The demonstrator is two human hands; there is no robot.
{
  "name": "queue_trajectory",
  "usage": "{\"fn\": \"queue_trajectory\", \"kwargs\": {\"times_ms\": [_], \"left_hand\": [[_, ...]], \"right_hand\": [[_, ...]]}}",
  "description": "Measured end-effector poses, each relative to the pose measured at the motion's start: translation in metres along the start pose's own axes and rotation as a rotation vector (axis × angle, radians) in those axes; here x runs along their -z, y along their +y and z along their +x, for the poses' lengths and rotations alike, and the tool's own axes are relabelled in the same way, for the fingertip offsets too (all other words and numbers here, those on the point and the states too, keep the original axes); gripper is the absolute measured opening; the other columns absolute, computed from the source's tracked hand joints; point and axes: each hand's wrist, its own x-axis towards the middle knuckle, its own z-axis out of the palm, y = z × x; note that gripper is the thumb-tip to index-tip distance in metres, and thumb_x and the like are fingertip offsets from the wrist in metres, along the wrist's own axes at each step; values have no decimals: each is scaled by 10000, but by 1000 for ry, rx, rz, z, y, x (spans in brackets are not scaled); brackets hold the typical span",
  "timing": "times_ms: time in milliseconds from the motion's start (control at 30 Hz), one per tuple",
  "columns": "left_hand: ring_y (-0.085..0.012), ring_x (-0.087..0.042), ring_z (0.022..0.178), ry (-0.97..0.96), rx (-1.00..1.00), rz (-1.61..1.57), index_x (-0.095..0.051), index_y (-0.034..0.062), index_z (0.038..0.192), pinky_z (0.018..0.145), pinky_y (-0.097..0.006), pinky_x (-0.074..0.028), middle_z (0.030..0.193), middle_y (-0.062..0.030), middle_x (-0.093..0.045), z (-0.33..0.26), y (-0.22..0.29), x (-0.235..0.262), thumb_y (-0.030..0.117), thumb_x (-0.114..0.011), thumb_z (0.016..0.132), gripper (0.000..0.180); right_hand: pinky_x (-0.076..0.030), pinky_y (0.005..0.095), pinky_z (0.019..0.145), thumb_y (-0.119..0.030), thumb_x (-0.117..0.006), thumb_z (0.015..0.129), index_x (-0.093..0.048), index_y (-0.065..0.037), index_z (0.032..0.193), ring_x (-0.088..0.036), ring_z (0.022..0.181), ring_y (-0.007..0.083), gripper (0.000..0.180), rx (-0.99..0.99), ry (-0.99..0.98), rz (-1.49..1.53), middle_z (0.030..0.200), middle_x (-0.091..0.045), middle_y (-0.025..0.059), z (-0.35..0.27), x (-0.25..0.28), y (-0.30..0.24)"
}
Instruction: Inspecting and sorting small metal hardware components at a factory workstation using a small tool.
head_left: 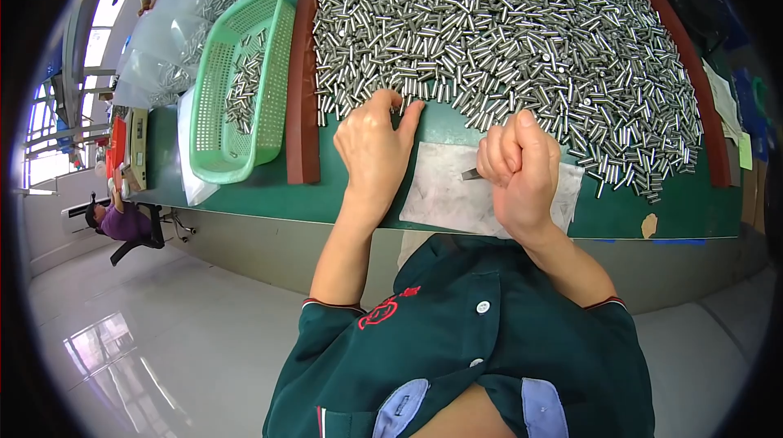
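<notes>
A broad heap of short silvery metal pins (489, 22) covers the far part of the green tabletop. At its near edge my left hand (369, 140) reaches in among the pins. Its fingers are bent, the thumb stands apart from them, and the fingertips are partly hidden. My right hand (526, 169) is closed in a fist above a smudged white cloth (440, 185). From its little-finger side, facing left, sticks out the end of a metal pin (471, 174); the rest of it is hidden in the fist.
Red-brown rails (302, 112) border the heap on both sides. A green perforated basket (273, 103) with some pins stands left of the rail. Beyond it lie clear plastic bags (163, 55) and a scale (135, 148). A seated person (126, 222) is farther left.
</notes>
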Motion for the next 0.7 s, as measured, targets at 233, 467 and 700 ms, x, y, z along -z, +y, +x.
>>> {"fn": "queue_trajectory", "kwargs": {"times_ms": [233,467,700], "left_hand": [[-290,-528,457,-87,16,30,-554,45,641,436,-364,-395,503,-116,-534,2,4,3,200,-667,662,193],[-207,-457,368,-162,-132,-57,-607,46,693,388,-321,-340,420,-64,-450,2,-3,0,149,-631,674,108],[-251,-521,460,-213,-403,77,-511,42,605,434,-348,-398,509,-88,-515,11,-4,2,77,-573,675,100]], "right_hand": [[-187,215,389,-203,-328,888,-283,-77,506,-220,408,55,405,-2,-7,15,440,-303,-2,0,0,0],[-185,215,389,-205,-327,888,-284,-77,508,-217,409,55,403,-7,-4,-2,440,-302,-3,-1,-1,0],[-187,213,389,-203,-329,887,-287,-77,513,-220,408,53,397,4,-9,1,438,-304,-5,-1,0,-1]]}}
